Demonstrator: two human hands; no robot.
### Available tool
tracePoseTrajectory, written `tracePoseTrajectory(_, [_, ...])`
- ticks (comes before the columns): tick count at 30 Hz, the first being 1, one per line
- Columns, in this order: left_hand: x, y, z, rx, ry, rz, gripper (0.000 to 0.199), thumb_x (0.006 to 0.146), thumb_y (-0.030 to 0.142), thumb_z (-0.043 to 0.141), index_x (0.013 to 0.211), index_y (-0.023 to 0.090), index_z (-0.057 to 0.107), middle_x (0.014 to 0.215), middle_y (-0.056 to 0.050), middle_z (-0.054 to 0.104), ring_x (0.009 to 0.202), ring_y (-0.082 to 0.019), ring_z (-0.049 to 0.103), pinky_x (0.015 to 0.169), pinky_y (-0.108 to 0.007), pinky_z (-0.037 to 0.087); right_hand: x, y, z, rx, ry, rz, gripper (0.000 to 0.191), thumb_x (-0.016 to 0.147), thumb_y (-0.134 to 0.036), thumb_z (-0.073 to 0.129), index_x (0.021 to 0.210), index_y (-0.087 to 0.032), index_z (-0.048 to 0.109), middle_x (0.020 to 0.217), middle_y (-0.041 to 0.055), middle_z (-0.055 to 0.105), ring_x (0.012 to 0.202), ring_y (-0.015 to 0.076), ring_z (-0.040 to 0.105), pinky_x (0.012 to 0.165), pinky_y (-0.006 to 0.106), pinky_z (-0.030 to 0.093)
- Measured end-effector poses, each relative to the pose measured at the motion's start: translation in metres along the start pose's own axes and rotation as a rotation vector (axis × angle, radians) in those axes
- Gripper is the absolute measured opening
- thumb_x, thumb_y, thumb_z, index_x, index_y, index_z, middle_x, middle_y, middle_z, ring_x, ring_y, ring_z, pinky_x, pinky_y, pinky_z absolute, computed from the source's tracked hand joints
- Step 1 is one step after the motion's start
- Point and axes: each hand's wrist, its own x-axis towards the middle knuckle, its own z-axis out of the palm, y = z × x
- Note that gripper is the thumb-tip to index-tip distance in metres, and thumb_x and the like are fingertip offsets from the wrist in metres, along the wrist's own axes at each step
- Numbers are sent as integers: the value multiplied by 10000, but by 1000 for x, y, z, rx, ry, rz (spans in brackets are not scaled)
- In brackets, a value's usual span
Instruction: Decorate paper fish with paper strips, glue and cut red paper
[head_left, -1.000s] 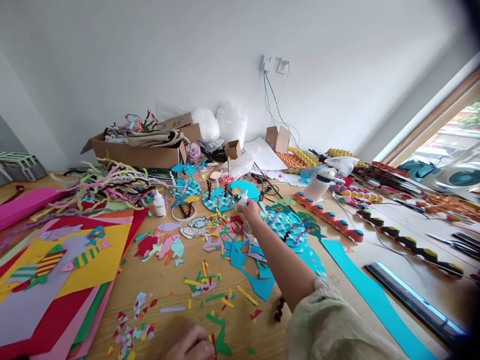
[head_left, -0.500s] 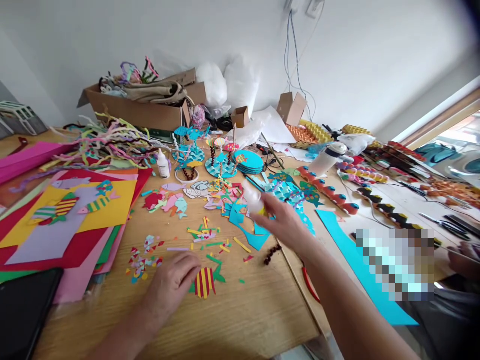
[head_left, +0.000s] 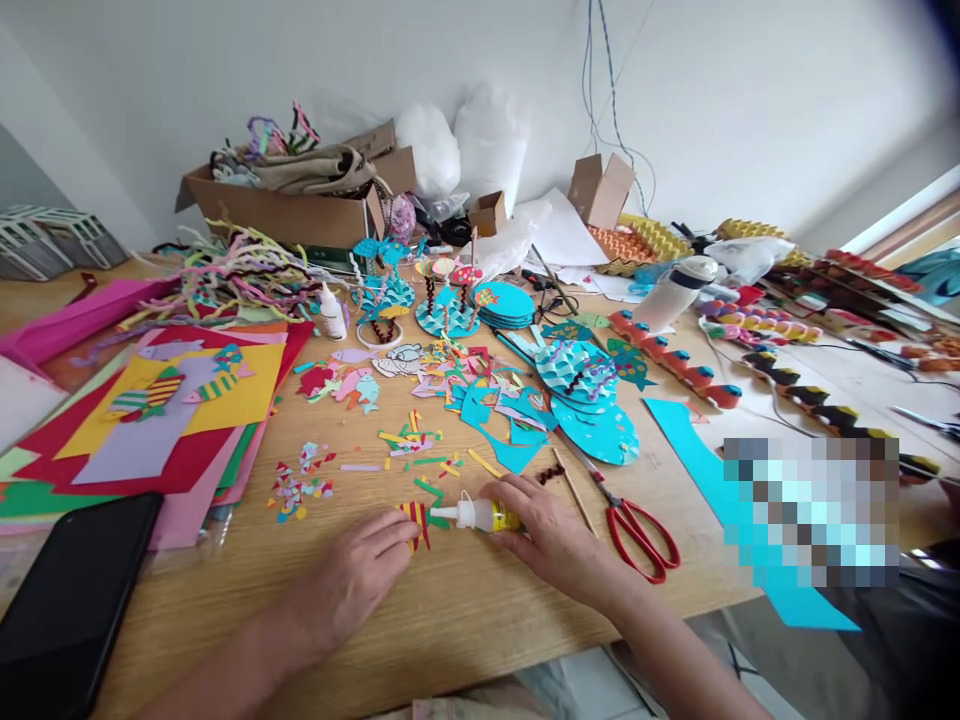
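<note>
My right hand (head_left: 536, 522) is wrapped round a small glue bottle (head_left: 480, 514) with a white nozzle and a yellow label. The bottle lies tilted nearly flat, its tip pointing left at a striped paper fish (head_left: 416, 520). Red and yellow stripes mark that fish, and its green tail is partly hidden behind the nozzle. My left hand (head_left: 366, 562) rests low over the table with fingers together, pressed on the fish's left side and covering it. Whether the tip touches the paper I cannot tell.
Red-handled scissors (head_left: 637, 530) and a thin stick (head_left: 576, 492) lie right of my right hand. Paper strips (head_left: 409, 440) and a confetti pile (head_left: 300, 485) lie beyond my hands. A phone (head_left: 79, 590) and coloured sheets (head_left: 176, 480) are left. A person sits at right.
My right hand has brought the glue bottle down and toward me, to the striped fish. My left hand stays at the fish. The scissors, earlier mostly behind my forearm, now show.
</note>
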Motion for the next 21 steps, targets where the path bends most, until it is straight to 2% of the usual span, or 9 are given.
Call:
tracePoseTrajectory(5, [0,-2,4,52,59,32,343,954,125,243,940,121,586,1037,-80,657,1064,-186,543,896,-331,486,4,-4,0,-27,-15,-20,281,803,-121,545,1074,-197,540,1034,77,572,949,216,513,804,337,427])
tracePoseTrajectory(10, [2,-1,7,53,58,39,346,963,159,256,904,137,597,1057,-70,664,1050,-198,553,840,-349,484,5,-7,-1,-68,-20,-33,259,796,-117,544,1045,-189,550,1026,84,573,944,221,513,805,343,426])
tracePoseTrajectory(21, [1,-1,9,47,70,33,324,954,139,287,883,165,602,1056,-49,670,1042,-183,548,847,-341,437,7,-13,-4,-163,-24,-43,289,774,-82,553,1037,-200,574,985,81,569,913,225,506,758,335,425])
